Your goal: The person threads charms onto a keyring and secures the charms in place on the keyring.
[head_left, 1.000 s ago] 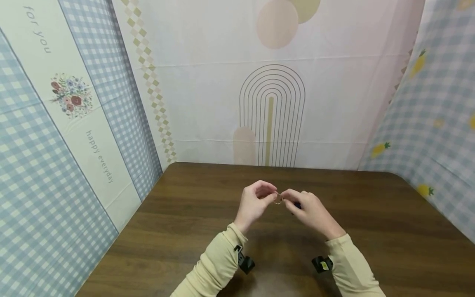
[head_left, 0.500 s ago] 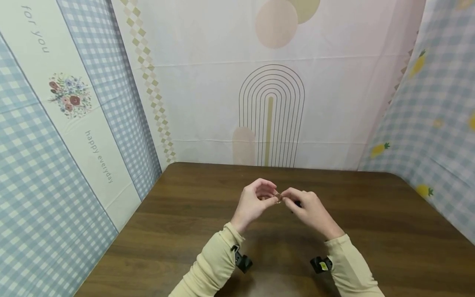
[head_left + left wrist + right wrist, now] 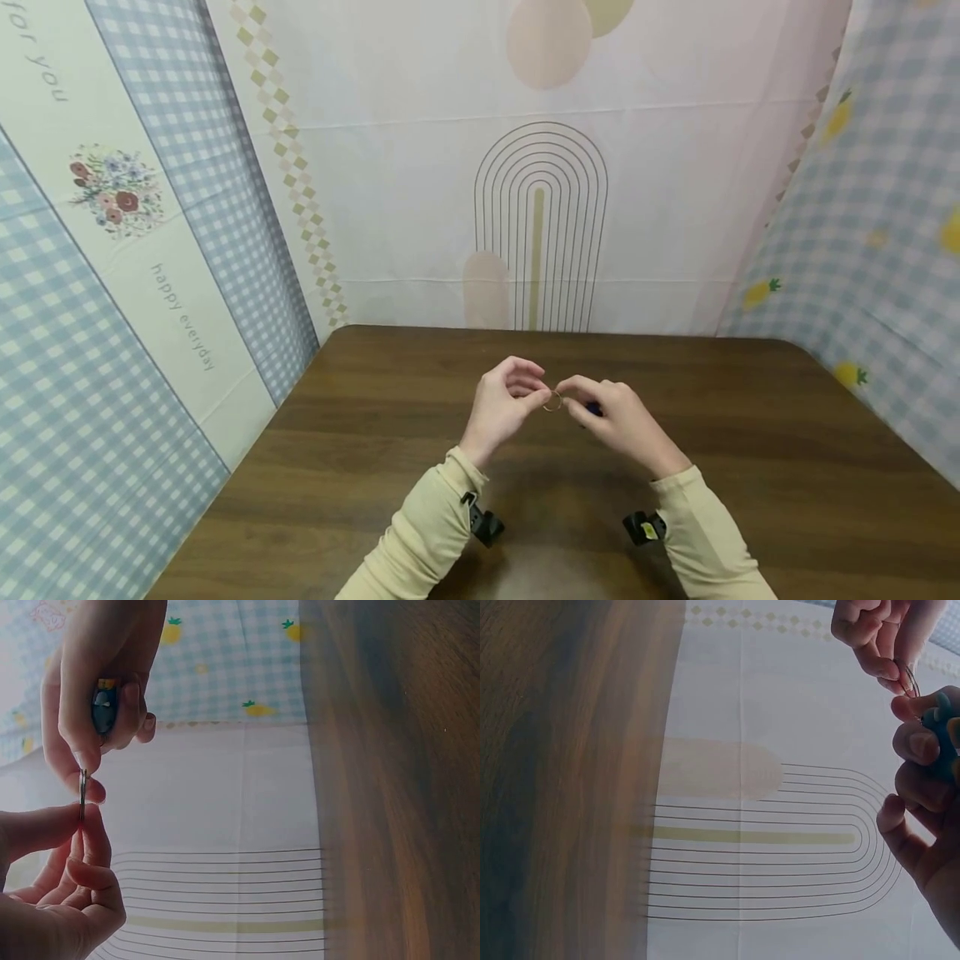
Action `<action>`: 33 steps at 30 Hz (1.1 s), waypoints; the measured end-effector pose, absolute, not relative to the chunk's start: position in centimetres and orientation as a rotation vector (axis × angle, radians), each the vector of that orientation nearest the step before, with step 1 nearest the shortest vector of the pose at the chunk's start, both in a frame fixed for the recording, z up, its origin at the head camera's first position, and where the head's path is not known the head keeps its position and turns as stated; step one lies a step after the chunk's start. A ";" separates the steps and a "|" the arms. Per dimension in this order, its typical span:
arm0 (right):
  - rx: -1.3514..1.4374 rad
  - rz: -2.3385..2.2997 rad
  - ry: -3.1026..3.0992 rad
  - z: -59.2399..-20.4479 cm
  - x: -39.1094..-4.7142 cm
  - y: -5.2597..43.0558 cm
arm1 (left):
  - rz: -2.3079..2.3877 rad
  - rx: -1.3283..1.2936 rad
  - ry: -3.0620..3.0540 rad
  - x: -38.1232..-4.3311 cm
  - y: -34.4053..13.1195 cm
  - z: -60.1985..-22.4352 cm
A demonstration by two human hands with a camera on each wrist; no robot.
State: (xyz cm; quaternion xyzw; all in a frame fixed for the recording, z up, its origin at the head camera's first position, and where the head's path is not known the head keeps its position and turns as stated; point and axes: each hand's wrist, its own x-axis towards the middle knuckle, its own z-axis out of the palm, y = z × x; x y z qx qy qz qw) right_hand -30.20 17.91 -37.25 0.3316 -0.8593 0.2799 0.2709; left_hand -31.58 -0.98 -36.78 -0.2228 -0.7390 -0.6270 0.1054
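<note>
A thin metal split ring (image 3: 553,403) is held between both hands above the table. My left hand (image 3: 501,410) pinches one side of it between thumb and index finger, with the other fingers loosely curved. In the left wrist view the ring (image 3: 82,793) appears edge-on. My right hand (image 3: 621,418) has its thumb and index fingertip at the ring's opposite side. Its curled fingers hold a small blue keychain figure (image 3: 104,712) against the palm, partly hidden by them. In the right wrist view the figure (image 3: 941,739) sits just below the ring.
Both hands are over a dark brown wooden table (image 3: 360,467). A patterned white cloth (image 3: 405,208) hangs behind it, with blue checked cloths at the left and right. Each sleeved wrist carries a black camera (image 3: 487,527).
The head view has shifted slightly, moving the scene a little left. My right thumb and index fingertip have spread slightly apart, and the ring shows more clearly between the hands.
</note>
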 end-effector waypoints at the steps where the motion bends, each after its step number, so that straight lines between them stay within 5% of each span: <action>1: 0.888 0.748 -2.321 -37.3 -30.2 17.9 | -1.848 -0.655 -2.187 -31.6 -1.0 -36.8; 18: 1.026 0.869 -2.463 -37.6 -31.3 18.7 | -1.639 -0.777 -2.450 -32.3 -1.3 -36.6; 33: 1.212 0.958 -2.976 -42.2 -32.7 19.4 | -1.039 -0.880 -2.981 -33.7 -1.0 -40.4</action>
